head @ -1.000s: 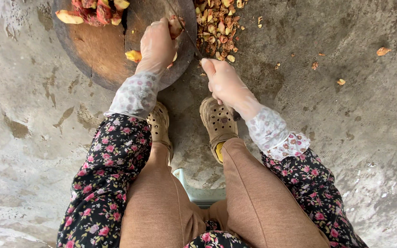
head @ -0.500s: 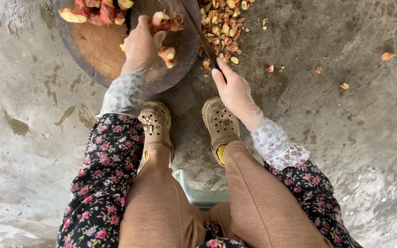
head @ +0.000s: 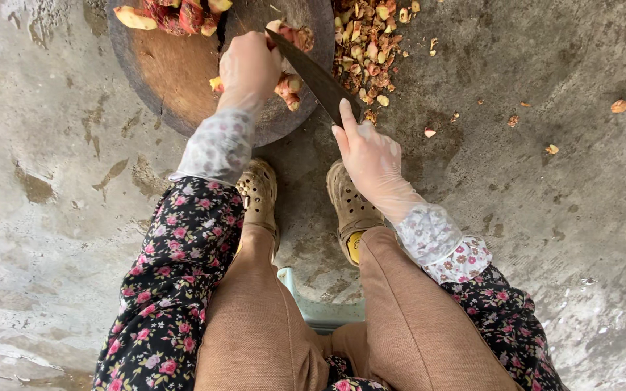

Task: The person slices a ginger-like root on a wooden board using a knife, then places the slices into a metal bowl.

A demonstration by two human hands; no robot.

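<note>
A: Nearest, what is the right hand (head: 372, 156) doing?

B: Its grip is clenched on the knife (head: 313, 76), forefinger along the spine, blade slanting away over the chopping block (head: 175, 80).

A: And beyond it?

B: The left hand (head: 249, 66) pins the reddish pieces (head: 289, 81) under the blade. Best curl those fingertips back and cut straight down.

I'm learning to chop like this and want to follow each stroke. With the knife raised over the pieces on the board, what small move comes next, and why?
Probably a short downward press of the knife: its blade hangs tilted above the reddish pieces that the left hand pins on the round wooden board, while the right hand grips the handle. Cut bits already lie beside it.
</note>
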